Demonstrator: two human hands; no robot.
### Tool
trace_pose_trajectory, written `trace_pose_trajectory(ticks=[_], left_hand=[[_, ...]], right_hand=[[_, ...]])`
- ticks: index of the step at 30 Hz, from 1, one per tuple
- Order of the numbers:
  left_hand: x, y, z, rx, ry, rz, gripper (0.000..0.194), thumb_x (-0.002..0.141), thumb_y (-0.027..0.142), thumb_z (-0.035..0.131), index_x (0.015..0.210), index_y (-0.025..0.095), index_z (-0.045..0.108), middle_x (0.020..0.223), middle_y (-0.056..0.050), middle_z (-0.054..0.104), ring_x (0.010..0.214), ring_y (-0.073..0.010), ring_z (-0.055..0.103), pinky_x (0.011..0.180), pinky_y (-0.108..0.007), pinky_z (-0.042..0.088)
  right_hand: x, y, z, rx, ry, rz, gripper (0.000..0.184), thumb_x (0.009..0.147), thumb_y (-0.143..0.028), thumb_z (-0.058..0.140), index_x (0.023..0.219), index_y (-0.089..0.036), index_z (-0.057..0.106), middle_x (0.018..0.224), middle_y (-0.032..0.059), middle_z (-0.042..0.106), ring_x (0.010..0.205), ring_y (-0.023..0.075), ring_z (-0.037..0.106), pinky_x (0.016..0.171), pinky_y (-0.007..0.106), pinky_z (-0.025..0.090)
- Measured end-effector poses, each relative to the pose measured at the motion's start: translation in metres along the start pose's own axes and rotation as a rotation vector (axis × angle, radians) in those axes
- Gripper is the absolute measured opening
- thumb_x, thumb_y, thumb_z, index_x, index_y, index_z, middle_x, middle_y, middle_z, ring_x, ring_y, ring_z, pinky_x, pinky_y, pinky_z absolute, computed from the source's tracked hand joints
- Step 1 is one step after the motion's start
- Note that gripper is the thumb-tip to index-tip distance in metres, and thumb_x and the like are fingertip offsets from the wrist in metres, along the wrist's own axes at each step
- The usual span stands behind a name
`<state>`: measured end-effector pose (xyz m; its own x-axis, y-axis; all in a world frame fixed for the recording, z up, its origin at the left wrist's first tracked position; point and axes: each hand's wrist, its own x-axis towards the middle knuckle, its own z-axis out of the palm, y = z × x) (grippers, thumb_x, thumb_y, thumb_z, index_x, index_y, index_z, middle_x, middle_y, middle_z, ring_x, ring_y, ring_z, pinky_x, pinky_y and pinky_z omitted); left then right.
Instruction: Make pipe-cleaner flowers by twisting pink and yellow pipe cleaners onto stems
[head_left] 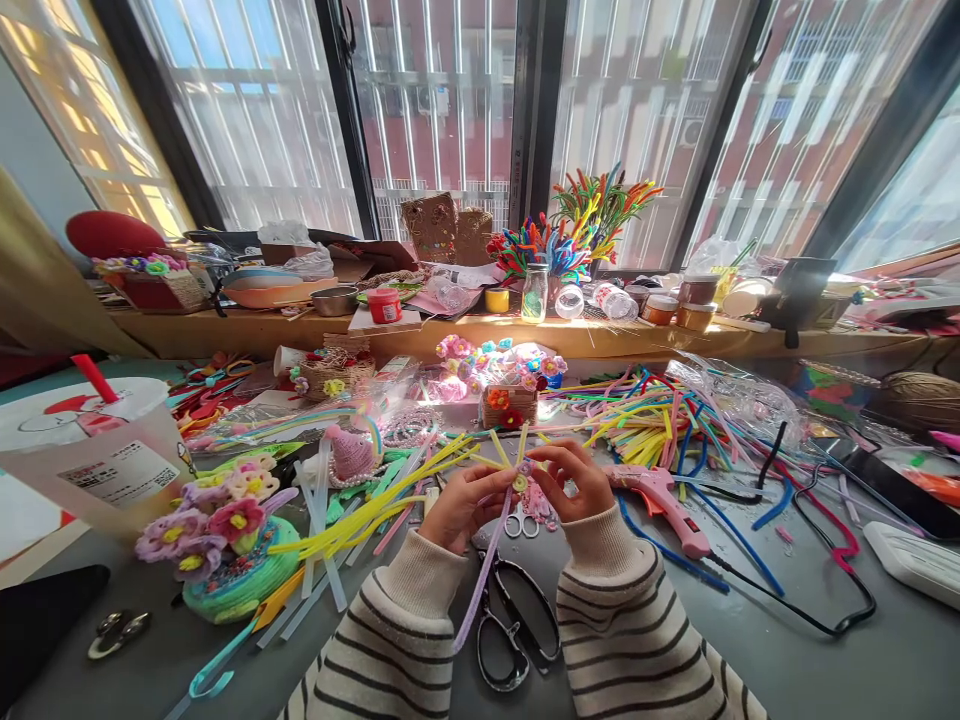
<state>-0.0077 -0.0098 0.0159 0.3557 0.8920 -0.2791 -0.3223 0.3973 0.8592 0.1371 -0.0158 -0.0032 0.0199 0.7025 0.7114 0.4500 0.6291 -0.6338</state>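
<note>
Above the table's middle, the fingertips of my left hand (469,505) and my right hand (576,482) meet, pinched on a lilac pipe cleaner (486,580). Its long tail hangs down past my left sleeve. At the pinch is a small coil with a yellow middle (520,482), and pale yellow stems stick out behind it; how they join is too small to tell. Black-handled scissors (501,655) lie below my hands, and small white-handled scissors (521,524) lie just behind them. A pink glue gun (664,503) rests to the right of my right hand.
At left stand a drink cup (112,470) with a red straw and a green pipe-cleaner pot (247,580) of flowers. Yellow pipe cleaners (375,510) and clear glue sticks (319,510) lie nearby. The glue gun's black cord (817,628) loops right. Jars (660,308) line the sill.
</note>
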Motion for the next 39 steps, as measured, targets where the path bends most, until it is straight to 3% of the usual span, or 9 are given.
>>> trace_pose_trajectory(ticks=[9,15,21,29,32,35,39], left_hand=[[0.002,-0.002,-0.002,0.006,-0.012,-0.015,0.010,0.056,0.018,0.066,0.059,0.013,0.058,0.050,0.003,0.057,0.046,-0.0059,0.054,0.048,-0.014,0.043],[0.002,-0.003,0.001,0.063,0.064,0.091,0.016,0.050,0.021,0.069,0.058,0.012,0.059,0.052,0.002,0.058,0.048,-0.0078,0.055,0.052,-0.019,0.044],[0.003,-0.003,0.005,0.208,0.128,0.236,0.022,0.047,0.027,0.070,0.060,0.011,0.061,0.053,0.000,0.060,0.051,-0.0107,0.054,0.056,-0.023,0.045],[0.008,-0.016,0.001,0.409,-0.022,0.513,0.015,0.056,0.027,0.065,0.062,0.014,0.061,0.064,-0.002,0.058,0.063,-0.0142,0.055,0.061,-0.024,0.044],[0.006,-0.013,0.002,0.383,-0.011,0.444,0.015,0.056,0.026,0.065,0.061,0.013,0.061,0.061,-0.002,0.058,0.060,-0.0135,0.055,0.058,-0.023,0.044],[0.002,-0.006,0.002,0.252,0.027,0.282,0.017,0.056,0.026,0.065,0.063,0.011,0.061,0.058,-0.002,0.059,0.054,-0.0108,0.054,0.054,-0.022,0.044],[-0.001,0.001,0.001,0.053,0.015,0.165,0.014,0.057,0.021,0.066,0.064,0.011,0.060,0.055,0.001,0.058,0.047,-0.0067,0.052,0.049,-0.017,0.043]], right_hand=[[-0.004,0.003,0.002,-0.146,-0.046,-0.192,0.015,0.077,-0.023,0.044,0.079,-0.020,0.059,0.071,0.0035,0.054,0.058,0.0122,0.050,0.051,0.023,0.042],[-0.006,0.006,0.007,-0.282,-0.038,-0.176,0.017,0.078,-0.025,0.041,0.071,-0.020,0.056,0.065,0.0029,0.052,0.058,0.0132,0.049,0.053,0.024,0.040],[-0.007,0.003,0.016,-0.278,0.015,-0.022,0.015,0.073,-0.026,0.042,0.061,-0.018,0.047,0.058,0.0004,0.045,0.049,0.0114,0.042,0.045,0.022,0.035],[-0.006,0.006,0.016,-0.212,-0.021,0.317,0.019,0.064,-0.025,0.041,0.046,-0.019,0.038,0.044,-0.0040,0.038,0.043,0.0100,0.036,0.042,0.021,0.028],[-0.005,0.005,0.013,-0.092,-0.074,0.404,0.020,0.064,-0.027,0.043,0.046,-0.018,0.042,0.043,-0.0039,0.040,0.042,0.0098,0.037,0.041,0.021,0.029],[-0.003,0.000,0.007,0.094,-0.131,0.367,0.021,0.067,-0.031,0.044,0.052,-0.017,0.048,0.048,-0.0026,0.044,0.045,0.0099,0.041,0.041,0.020,0.032],[-0.002,-0.004,0.002,0.174,0.001,0.228,0.011,0.067,-0.025,0.048,0.068,-0.017,0.054,0.061,-0.0004,0.049,0.053,0.0101,0.045,0.043,0.019,0.037]])
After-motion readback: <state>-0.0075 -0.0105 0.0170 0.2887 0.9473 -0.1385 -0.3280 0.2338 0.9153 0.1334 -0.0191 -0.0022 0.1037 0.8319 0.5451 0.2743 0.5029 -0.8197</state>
